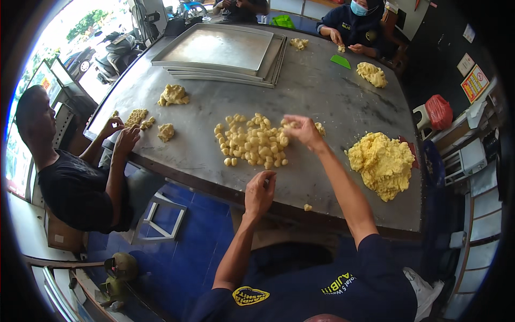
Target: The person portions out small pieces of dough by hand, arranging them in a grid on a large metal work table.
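My left hand (260,190) is at the table's near edge, fingers curled together; what they hold, if anything, is hidden. My right hand (303,131) reaches over the right side of a loose pile of small pale dough balls (247,139), fingers stretched out and apart. A small dough lump (320,129) lies just beside it, partly covered. A large crumbly yellow dough mound (381,166) sits to my right, and a single small piece (308,207) lies near the front edge of the metal table (322,80).
Stacked metal trays (214,51) lie at the back. A person at left (64,182) and another at back right (354,29) handle dough; a third person (238,8) stands behind. A green scraper (340,61), other dough lumps (173,95) and a stool (426,118) with a red bag are around.
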### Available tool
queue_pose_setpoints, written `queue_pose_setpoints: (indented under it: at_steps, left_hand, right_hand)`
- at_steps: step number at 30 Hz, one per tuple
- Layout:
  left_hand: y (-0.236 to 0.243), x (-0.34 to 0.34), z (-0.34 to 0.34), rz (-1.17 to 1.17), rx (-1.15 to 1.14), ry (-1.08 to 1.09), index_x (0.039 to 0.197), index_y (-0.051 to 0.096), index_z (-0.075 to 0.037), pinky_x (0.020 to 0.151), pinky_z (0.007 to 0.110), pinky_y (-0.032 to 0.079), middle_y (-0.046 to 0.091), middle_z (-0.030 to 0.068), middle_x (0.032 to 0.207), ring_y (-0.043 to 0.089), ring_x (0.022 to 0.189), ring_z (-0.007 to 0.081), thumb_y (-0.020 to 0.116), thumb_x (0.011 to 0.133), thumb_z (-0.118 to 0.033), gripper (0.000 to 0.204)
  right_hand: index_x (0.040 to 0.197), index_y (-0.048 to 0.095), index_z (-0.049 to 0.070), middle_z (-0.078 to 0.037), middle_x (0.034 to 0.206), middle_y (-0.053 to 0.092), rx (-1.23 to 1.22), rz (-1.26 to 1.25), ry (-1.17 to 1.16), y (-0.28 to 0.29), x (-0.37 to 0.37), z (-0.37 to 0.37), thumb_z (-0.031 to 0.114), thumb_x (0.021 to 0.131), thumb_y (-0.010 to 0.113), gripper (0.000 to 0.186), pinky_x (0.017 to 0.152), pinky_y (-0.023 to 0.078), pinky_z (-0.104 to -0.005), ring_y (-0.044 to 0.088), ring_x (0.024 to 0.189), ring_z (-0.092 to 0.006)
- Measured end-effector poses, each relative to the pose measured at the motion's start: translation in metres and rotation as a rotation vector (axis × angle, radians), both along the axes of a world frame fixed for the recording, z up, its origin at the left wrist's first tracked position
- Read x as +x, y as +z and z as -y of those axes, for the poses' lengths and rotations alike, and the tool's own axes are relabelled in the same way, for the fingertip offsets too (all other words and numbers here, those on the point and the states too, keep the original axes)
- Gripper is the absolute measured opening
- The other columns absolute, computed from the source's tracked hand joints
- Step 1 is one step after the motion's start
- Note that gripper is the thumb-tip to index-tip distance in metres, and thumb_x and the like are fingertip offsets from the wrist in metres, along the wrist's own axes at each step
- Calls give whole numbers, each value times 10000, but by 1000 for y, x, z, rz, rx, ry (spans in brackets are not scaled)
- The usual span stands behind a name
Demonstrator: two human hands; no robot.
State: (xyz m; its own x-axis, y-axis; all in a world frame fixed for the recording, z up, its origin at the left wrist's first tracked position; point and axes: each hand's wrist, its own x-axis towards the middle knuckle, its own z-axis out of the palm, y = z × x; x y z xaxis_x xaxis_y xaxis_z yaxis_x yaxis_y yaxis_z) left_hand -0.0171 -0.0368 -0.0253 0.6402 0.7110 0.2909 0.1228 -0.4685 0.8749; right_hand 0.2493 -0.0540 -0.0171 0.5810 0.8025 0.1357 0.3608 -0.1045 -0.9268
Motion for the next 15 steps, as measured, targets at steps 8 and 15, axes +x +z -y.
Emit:
queue_pose_setpoints:
  at_steps: [8,15]
  left_hand:
    - [0,-2,-1,6,-6,-2,978,687,-41,669,369,529,703,123,913,659,691,273,679,904,-125,113]
    - [-2,-4,0,-18,-10,-11,992,688,-51,714,373,543,712,121,951,694,801,292,671,907,-127,115]
  right_hand:
    - [1212,680,60,-189,1272,626,-422,640,-88,3,71,36,251,868,708,395,917,523,-420,639,1099,-352]
    - [1183,695,58,-159,1155,652,-317,846,-85,-25,43,77,55,871,645,316,960,465,-427,601,1086,-347]
